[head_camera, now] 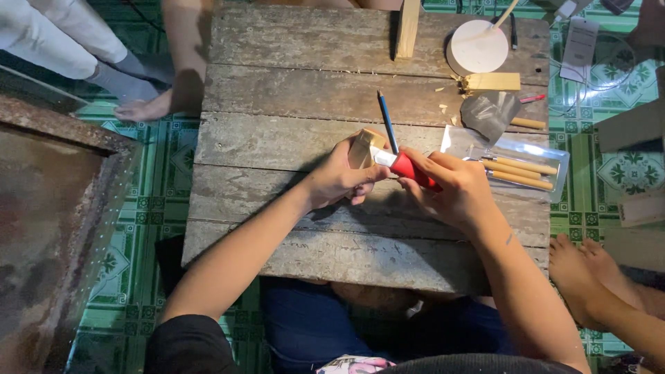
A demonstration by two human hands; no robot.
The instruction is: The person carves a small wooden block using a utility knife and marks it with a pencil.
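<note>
Above a weathered grey plank table [277, 149], the left hand [337, 179] grips a small pale wooden block [363, 147], steadying it. The right hand [454, 190] closes around a red-handled carving knife [410, 167], blade touching the block, beside a blue pencil [386, 121].

The left hand [339, 176] covers most of the small wooden block [365, 147], and the right hand [454, 190] hides the rear of the red-handled knife [409, 166], whose blade tip against the block is too small to make out. At the far edge a wooden strip [407, 28] is cut off, and a bare foot [142, 109] at far left and feet [589, 277] at near right belong to people otherwise out of view
</note>
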